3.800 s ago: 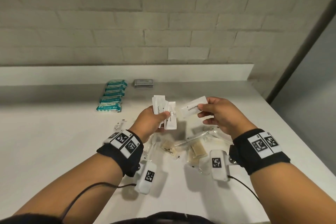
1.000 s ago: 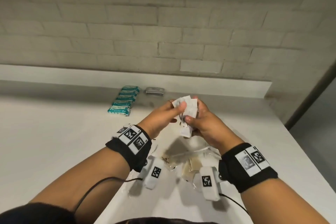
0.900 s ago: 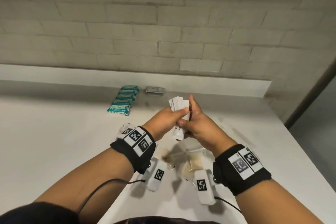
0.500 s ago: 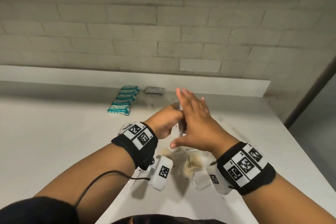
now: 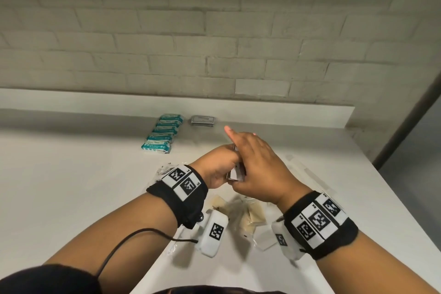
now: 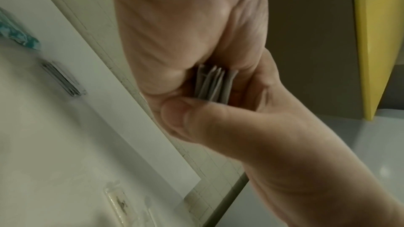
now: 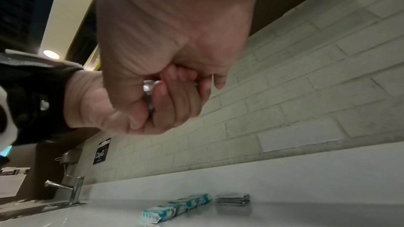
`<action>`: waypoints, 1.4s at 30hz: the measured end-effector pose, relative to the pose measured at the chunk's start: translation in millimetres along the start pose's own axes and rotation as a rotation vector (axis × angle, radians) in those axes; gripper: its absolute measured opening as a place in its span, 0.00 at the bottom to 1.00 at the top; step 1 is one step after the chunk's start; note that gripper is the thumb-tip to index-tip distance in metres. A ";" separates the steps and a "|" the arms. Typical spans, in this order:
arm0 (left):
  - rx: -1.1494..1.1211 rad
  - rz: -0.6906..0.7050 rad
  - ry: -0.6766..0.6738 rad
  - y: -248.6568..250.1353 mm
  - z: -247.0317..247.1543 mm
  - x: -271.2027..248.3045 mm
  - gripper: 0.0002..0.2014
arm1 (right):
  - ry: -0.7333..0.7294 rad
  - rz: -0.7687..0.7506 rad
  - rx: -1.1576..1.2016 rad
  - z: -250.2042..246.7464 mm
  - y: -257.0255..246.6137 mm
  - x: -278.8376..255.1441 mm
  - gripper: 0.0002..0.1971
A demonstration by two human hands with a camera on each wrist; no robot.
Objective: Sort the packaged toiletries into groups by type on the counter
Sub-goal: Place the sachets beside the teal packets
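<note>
My left hand (image 5: 218, 168) grips a stack of white sachets (image 5: 235, 173) on edge above the counter (image 5: 71, 186). In the left wrist view the sachets (image 6: 213, 84) show edge-on between its thumb and fingers. My right hand (image 5: 257, 162) lies flat against the right side of the stack, fingers straight and pointing away from me, covering most of it. A row of teal packets (image 5: 163, 135) lies at the back, and beside it on the right a small pile of grey sachets (image 5: 202, 121). Loose clear-wrapped items (image 5: 250, 217) lie under my wrists.
A long clear packet (image 5: 310, 172) lies right of my hands, and a small clear packet (image 5: 164, 169) left of my left wrist. A raised ledge and brick wall close the back. The right wrist view shows a tap (image 7: 74, 189) far to the left.
My right hand, which pinched a sachet against the stack a second ago, has let go and now presses flat on the stack with straight fingers. My left hand keeps its grip.
</note>
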State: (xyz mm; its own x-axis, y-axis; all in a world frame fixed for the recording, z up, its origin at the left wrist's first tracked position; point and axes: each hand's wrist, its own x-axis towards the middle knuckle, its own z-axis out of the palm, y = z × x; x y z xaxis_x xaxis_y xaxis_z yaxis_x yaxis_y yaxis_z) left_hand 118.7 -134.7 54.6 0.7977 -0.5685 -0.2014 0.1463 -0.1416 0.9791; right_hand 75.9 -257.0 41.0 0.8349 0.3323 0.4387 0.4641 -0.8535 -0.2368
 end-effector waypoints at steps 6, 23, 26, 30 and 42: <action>-0.359 0.169 0.138 7.1 -6.9 4.3 0.06 | -0.028 0.418 0.581 -8.3 4.9 4.3 0.62; -0.179 0.114 0.216 -34.7 -54.2 40.3 0.14 | -0.067 0.876 1.404 41.2 33.0 42.1 0.05; 0.255 0.018 0.285 -36.1 -95.4 50.5 0.31 | -0.237 0.917 1.092 58.4 53.1 59.4 0.05; 1.091 0.006 0.075 -31.6 -120.1 68.5 0.31 | -0.441 0.942 0.825 83.8 67.5 83.6 0.06; 1.544 0.026 -0.202 -61.4 -111.1 119.4 0.16 | -0.643 0.646 0.321 109.0 78.6 109.9 0.14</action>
State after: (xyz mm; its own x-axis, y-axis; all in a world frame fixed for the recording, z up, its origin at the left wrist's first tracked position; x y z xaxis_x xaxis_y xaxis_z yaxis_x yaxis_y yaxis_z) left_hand 270.0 -103.8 -26.3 0.6826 -0.6617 -0.3102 -0.6890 -0.7242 0.0288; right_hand 236.4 -243.9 -24.0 0.9154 0.0748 -0.3956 -0.1628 -0.8299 -0.5337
